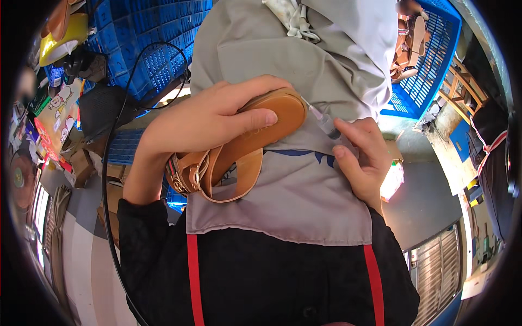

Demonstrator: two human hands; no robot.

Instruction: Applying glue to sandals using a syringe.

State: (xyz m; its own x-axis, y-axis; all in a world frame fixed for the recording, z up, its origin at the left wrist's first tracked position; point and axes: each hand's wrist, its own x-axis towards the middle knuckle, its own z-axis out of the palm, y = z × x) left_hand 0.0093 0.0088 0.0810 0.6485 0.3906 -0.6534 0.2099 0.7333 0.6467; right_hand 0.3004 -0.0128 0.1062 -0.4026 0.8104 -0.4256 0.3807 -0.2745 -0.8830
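Against the grey apron [283, 190] at the middle of the head view, the left hand [206, 122] holds a tan leather sandal [255, 138]. Fingers are curled over the upper edge of the sole, thumb pressed flat along its near face; the grip is closed and firm. The sandal's long axis runs diagonally, from lower left to upper right. Its rounded end points up and to the right, toward the right hand; the strapped end, with a buckled tan strap [187, 174] and a loose loop hanging below, points down and to the left, beside the left wrist. The sole face is turned toward the camera.

The right hand [361, 157] sits just right of the sandal's rounded end, at about the same height. Its thumb and forefinger are pinched shut on a small clear syringe [323, 122]. The syringe lies on a diagonal from lower right to upper left, its thin tip aimed at the edge of the rounded end of the sole. Whether the tip actually touches the sole cannot be told.

Both forearms are in black sleeves, with red stripes on the dark garment below the apron. A black cable [117, 125] loops across the left side. Blue plastic crates [157, 38] stand behind on the upper left, and another blue crate [429, 70] on the upper right holds further sandals.
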